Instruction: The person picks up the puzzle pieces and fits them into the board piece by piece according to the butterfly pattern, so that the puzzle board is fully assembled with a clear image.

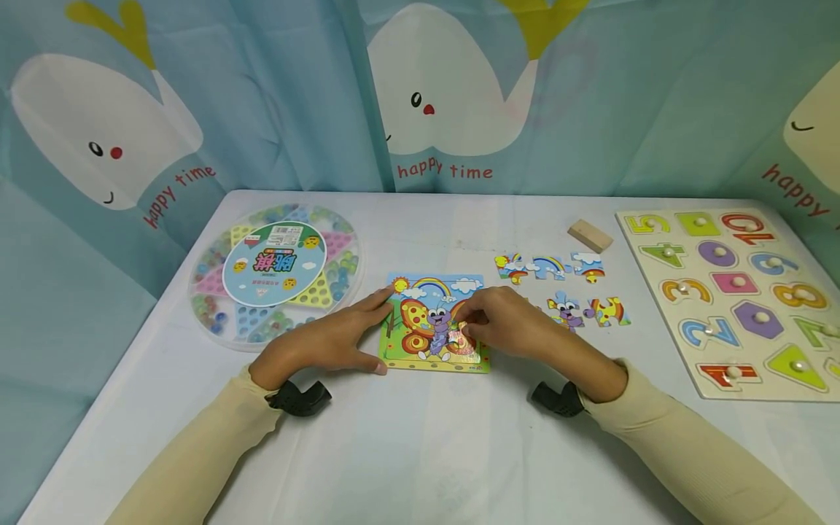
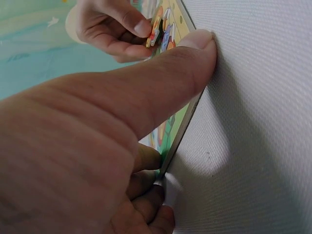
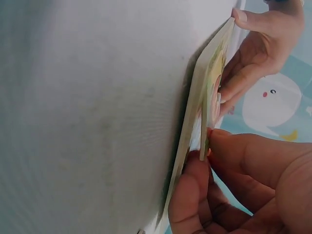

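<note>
A small jigsaw board (image 1: pixel 407 362) with a butterfly picture lies on the white table in the head view. Along its left side rests my left hand (image 1: pixel 344 334), fingers at the upper left edge and thumb by the lower left corner. In the left wrist view the thumb (image 2: pixel 180 73) lies extended against the board's edge. Over the board's right part, my right hand (image 1: pixel 512 322) pinches a jigsaw piece (image 3: pixel 204 139) between thumb and fingers. The piece is tilted above the board; its far side is hidden by the fingers.
Loose jigsaw pieces (image 1: pixel 548 267) lie in two rows right of the board, with a wooden block (image 1: pixel 590 236) behind them. A number-and-shape peg board (image 1: pixel 709 350) is at the right. A round Chinese checkers set (image 1: pixel 274 264) with marbles stands at the left, close to the left hand.
</note>
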